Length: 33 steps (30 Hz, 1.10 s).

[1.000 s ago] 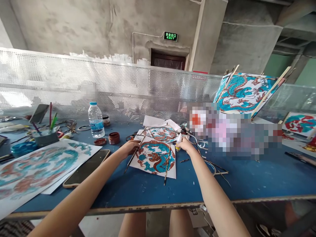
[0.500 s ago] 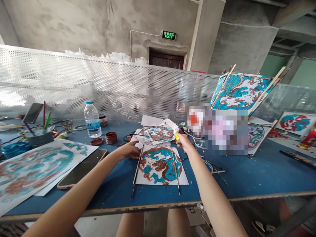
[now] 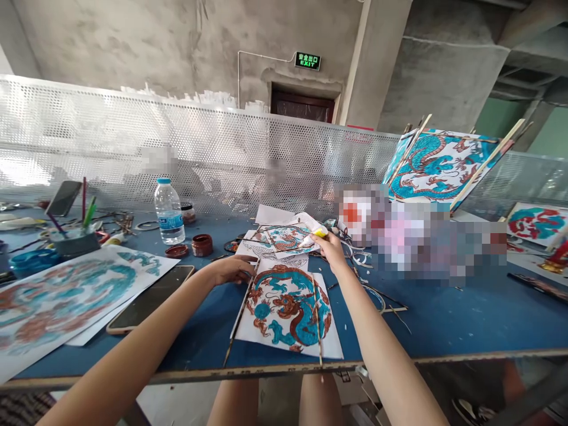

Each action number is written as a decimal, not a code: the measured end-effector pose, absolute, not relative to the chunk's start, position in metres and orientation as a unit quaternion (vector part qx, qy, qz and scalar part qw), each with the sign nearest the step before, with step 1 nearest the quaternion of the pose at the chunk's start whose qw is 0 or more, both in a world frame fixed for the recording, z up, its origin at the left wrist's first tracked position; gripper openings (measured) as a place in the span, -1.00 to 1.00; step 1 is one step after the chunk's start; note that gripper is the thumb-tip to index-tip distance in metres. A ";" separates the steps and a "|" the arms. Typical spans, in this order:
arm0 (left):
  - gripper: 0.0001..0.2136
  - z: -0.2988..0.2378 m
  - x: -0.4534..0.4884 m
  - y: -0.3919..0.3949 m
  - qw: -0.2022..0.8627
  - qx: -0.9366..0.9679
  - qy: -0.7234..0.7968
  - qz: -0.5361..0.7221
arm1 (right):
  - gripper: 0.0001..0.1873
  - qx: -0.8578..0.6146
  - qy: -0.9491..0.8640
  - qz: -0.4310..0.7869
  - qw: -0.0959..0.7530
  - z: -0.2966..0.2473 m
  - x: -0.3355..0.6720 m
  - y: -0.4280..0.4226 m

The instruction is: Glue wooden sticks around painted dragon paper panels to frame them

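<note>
My left hand (image 3: 231, 270) has its fingers bent round the upper end of a thin dark stick (image 3: 240, 310). That stick runs along the left edge of a paper dragon painting (image 3: 277, 305) in turquoise and brown. A second stick (image 3: 318, 313) crosses the painting's right part. My right hand (image 3: 331, 249) is closed on a white glue bottle (image 3: 307, 242) with a pointed nozzle and a yellow patch, its tip to the left. Below that nozzle lies a smaller dragon picture (image 3: 288, 238) with sticks on it, over a line-drawn sheet (image 3: 252, 249).
To the left are a dark phone (image 3: 148, 302), large painted sheets (image 3: 84, 296), a water bottle (image 3: 169, 213) and a brown paint jar (image 3: 202, 245). A stick-framed dragon panel (image 3: 444, 168) stands at the right. The blue table's front edge (image 3: 199, 374) is close to me.
The dragon painting and its sticks have slid towards me, to the table's front edge, and turned a little. In my right hand the bottle's nozzle has swung to point left and down.
</note>
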<state>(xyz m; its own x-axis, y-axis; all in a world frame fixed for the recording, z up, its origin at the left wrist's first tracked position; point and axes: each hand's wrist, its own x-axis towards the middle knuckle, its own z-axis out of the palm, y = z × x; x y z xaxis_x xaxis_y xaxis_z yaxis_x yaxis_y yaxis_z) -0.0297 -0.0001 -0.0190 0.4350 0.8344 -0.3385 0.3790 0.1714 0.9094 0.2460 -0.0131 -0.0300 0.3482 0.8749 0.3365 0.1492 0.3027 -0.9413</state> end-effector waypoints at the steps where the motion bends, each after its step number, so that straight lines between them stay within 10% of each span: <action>1: -0.25 -0.017 -0.031 -0.002 0.591 0.612 0.493 0.181 | -0.62 -0.502 -0.506 0.291 0.638 -0.029 0.244 -0.015; 9: -0.34 -0.018 -0.034 -0.004 0.553 0.650 0.503 0.140 | -0.67 -0.426 -0.626 0.317 0.570 -0.032 0.207 -0.026; 16: -0.72 -0.027 -0.027 0.014 0.218 0.787 0.477 0.325 | -0.70 -0.406 -0.665 0.316 0.541 -0.035 0.188 -0.027; 33: -0.70 -0.003 0.027 0.007 0.146 0.853 0.365 0.343 | -0.73 -0.409 -0.688 0.261 0.540 -0.018 0.182 -0.010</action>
<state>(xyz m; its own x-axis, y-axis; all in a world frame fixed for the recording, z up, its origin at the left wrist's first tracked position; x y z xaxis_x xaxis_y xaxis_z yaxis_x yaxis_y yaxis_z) 0.0265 0.0072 -0.0034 0.4980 0.7234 0.4782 0.5229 -0.6905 0.4998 0.1819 -0.0103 -0.0179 -0.0821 0.8445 0.5292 0.2803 0.5291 -0.8009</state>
